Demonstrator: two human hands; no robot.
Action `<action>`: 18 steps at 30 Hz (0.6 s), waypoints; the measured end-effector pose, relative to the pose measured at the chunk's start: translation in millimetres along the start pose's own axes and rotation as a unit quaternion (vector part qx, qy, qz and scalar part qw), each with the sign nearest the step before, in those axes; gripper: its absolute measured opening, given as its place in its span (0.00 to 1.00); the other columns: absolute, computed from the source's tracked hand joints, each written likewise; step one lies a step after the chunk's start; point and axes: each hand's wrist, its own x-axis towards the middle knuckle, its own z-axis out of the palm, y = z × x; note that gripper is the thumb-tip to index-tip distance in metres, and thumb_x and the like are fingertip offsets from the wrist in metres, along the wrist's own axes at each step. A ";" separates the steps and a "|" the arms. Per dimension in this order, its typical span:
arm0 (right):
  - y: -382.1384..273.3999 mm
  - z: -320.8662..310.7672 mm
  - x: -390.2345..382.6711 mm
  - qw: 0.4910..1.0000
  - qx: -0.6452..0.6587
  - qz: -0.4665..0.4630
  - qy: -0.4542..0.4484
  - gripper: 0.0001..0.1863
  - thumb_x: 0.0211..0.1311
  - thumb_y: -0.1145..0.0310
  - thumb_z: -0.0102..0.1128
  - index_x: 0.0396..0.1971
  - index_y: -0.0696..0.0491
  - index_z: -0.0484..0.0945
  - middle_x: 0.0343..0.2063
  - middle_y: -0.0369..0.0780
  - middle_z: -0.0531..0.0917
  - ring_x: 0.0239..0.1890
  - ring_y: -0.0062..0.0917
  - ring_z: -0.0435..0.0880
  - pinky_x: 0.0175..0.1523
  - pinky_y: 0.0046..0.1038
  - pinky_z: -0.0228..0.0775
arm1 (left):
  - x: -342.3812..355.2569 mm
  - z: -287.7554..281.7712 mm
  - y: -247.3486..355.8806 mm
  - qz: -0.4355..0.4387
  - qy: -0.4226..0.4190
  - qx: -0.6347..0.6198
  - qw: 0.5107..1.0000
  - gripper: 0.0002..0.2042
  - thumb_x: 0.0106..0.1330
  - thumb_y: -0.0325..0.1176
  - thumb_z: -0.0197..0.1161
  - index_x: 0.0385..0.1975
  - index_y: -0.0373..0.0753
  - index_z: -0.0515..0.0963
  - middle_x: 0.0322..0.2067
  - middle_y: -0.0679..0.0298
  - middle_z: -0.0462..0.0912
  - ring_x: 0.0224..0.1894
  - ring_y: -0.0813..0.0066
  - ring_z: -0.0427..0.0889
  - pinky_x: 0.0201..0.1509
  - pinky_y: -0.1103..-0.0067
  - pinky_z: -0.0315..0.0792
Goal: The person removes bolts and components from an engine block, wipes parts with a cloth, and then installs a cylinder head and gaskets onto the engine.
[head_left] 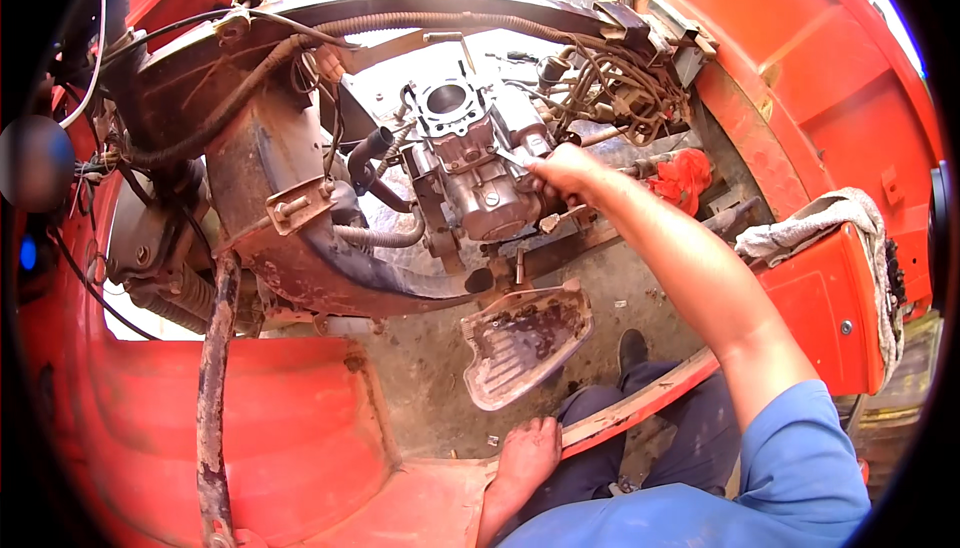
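Observation:
A metal engine (490, 203) sits in the vehicle's open frame, its round cylinder bore (447, 99) facing up. At the engine's right side my right hand (567, 172) is closed around a wrench (512, 156). The wrench's shiny end lies against the engine just below the cylinder block; the rest is hidden in my fingers. Lower down, my left hand (528, 455) is curled over the red body edge (610, 418), gripping it. Between the two hands a dirty, ribbed foot pedal plate (530, 346) hangs above the floor.
A rusty steel frame (300, 228) curves round the engine's left. Tangled cables (620, 93) lie behind it. A red cloth or bag (682, 180) is beside my right forearm. A grey rag (830, 223) drapes over a red panel at right. A rusty tube (215, 388) stands at left.

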 end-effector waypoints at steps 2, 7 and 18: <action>8.9 13.5 -3.3 0.999 0.023 -0.009 0.025 0.25 0.73 0.47 0.57 0.25 0.53 0.80 0.15 0.32 0.74 0.14 0.20 0.68 0.20 0.27 0.59 | 0.6 1.3 -0.5 0.003 0.002 -0.002 1.000 0.11 0.73 0.37 0.56 0.33 0.36 0.76 0.29 0.49 0.83 0.34 0.48 0.84 0.41 0.57 0.78; 21.4 13.2 2.9 0.986 0.156 0.021 -0.047 0.22 0.75 0.48 0.52 0.32 0.53 0.79 0.19 0.29 0.69 0.16 0.18 0.66 0.22 0.28 0.68 | 0.6 6.1 -1.5 -0.002 0.003 0.001 1.000 0.11 0.72 0.37 0.56 0.33 0.36 0.76 0.29 0.49 0.82 0.31 0.46 0.84 0.39 0.56 0.78; 42.3 63.3 6.9 0.928 0.370 -0.016 -0.033 0.20 0.78 0.49 0.48 0.26 0.43 0.65 0.16 0.27 0.64 0.15 0.16 0.60 0.21 0.24 0.57 | 1.6 3.0 0.6 0.011 0.020 0.013 1.000 0.08 0.70 0.34 0.58 0.31 0.37 0.74 0.27 0.50 0.81 0.29 0.48 0.83 0.35 0.56 0.78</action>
